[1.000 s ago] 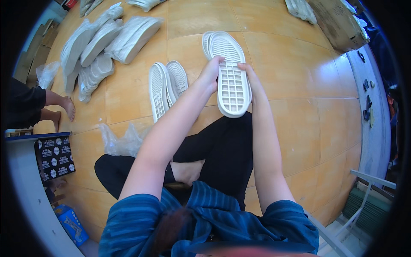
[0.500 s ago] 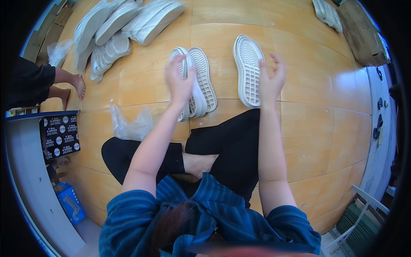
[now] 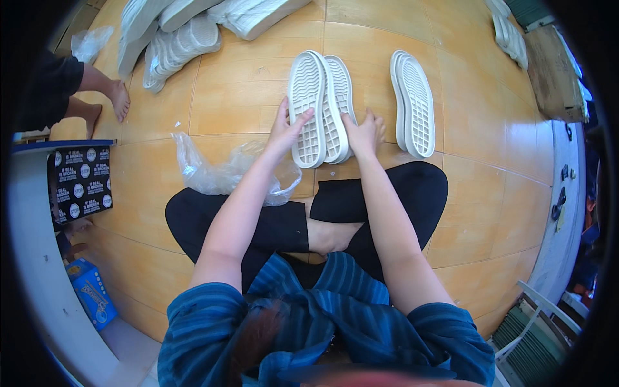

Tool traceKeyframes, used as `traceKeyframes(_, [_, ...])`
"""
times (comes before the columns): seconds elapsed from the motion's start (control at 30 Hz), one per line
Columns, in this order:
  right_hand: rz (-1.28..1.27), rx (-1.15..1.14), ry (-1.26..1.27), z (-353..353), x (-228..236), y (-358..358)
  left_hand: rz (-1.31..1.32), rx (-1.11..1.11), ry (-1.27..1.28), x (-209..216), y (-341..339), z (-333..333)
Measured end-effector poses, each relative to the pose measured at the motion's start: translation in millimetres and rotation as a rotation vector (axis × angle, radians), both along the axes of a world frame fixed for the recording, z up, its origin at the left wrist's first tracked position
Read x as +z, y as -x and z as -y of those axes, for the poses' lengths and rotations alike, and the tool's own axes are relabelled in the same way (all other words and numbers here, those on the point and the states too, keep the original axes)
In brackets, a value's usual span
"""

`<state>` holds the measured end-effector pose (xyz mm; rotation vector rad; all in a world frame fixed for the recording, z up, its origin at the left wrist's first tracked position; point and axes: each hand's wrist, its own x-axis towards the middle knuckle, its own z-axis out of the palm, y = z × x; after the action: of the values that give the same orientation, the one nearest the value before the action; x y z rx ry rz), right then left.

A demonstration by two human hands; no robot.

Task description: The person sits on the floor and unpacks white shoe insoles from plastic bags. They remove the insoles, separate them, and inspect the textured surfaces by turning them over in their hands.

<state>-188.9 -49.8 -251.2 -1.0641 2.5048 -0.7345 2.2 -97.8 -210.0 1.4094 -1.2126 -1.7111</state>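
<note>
Sitting cross-legged on the wooden floor [image 3: 245,103], I have my left hand [image 3: 287,129] curled around the near end of a pair of white soles [image 3: 320,106] standing on edge together, thumb on the tread, and my right hand [image 3: 365,134] pressed against their other side. I judge I'm squaring the pair up; moving it calls for a firm two-sided squeeze. Another white sole [image 3: 412,103] lies to the right, with a heap of soles [image 3: 187,32] farther off.

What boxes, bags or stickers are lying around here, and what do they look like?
Black box: far left, squarish, covered with round white stickers.
Blue carton: lower left floor, small, rectangular, with yellow.
Clear plastic bag: crumpled beside the left hand.
Second clear bag: top left.
Brown cardboard box: top right, flat.
</note>
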Motion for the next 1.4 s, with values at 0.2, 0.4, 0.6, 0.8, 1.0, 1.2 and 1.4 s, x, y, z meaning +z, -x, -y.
traceKeyframes(0.2, [0.575,0.108,0.155,-9.3,22.3,-11.2,0.081,0.038,-0.022,-9.6,0.5,9.9])
traceKeyframes(0.4, [1.097,0.22,0.541,-19.6,40.8,-32.5,0.146,-0.116,-0.026,-26.1,-21.8,16.8])
traceKeyframes(0.6, [0.866,0.213,0.389,-7.9,18.4,-55.5,0.079,-0.022,-0.216,-21.2,-33.2,13.2])
traceKeyframes(0.8, [1.382,0.164,0.213,-8.3,10.7,-33.7,-0.14,-0.159,-0.24,-17.0,-36.8,15.0])
traceKeyframes(1.0, [1.574,0.184,0.097,-10.9,35.9,-36.4,-0.354,-0.021,-0.409,-20.7,-52.8,17.6])
traceKeyframes(1.2, [1.548,0.384,0.192,-15.9,62.6,-32.2,-0.432,-0.1,-0.439,-26.7,-57.2,15.1])
traceKeyframes(1.4, [1.45,0.423,0.303,-26.8,98.3,-27.4,-0.821,-0.042,-0.524,5.6,-38.9,7.8])
